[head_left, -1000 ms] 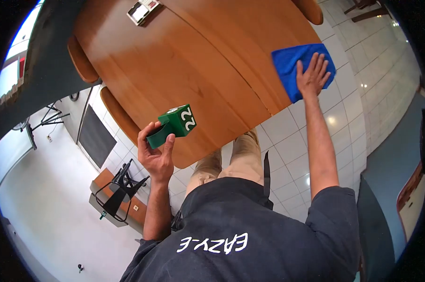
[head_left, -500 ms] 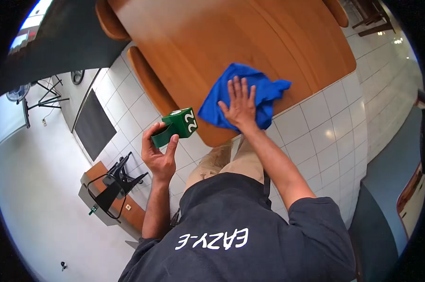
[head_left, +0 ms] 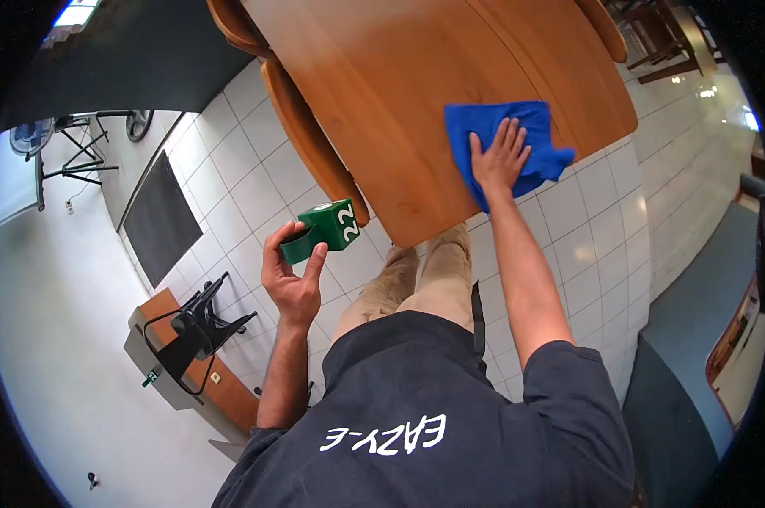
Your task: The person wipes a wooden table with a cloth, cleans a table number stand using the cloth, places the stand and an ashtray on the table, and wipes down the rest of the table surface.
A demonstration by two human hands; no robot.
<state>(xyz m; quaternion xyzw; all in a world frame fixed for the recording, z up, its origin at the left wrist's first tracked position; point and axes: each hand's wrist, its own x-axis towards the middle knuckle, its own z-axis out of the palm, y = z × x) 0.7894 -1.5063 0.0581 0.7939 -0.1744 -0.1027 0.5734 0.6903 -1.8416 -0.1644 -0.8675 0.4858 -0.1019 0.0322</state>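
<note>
My left hand (head_left: 292, 275) is closed round a green block (head_left: 336, 225) with a white 22 on its side. A curved green part sticks out of the block between my thumb and fingers. The block is held in the air beside the near left corner of the wooden table (head_left: 399, 127). On the tabletop, near its front edge, my right hand (head_left: 501, 161) lies flat with fingers stretched over a blue cloth (head_left: 474, 118). Part of the cloth hangs over the edge, and its right end is bunched up.
Wooden chairs (head_left: 306, 135) stand along the table's left side, close to the block. A black chair (head_left: 198, 326) is further left, by a wood-panelled counter (head_left: 230, 385). White tiles (head_left: 581, 220) cover the floor. A grey bench (head_left: 696, 330) is on the right.
My right hand has slid the blue cloth to the right across the tabletop. My left hand still holds the green block in nearly the same place. The view has shifted slightly.
</note>
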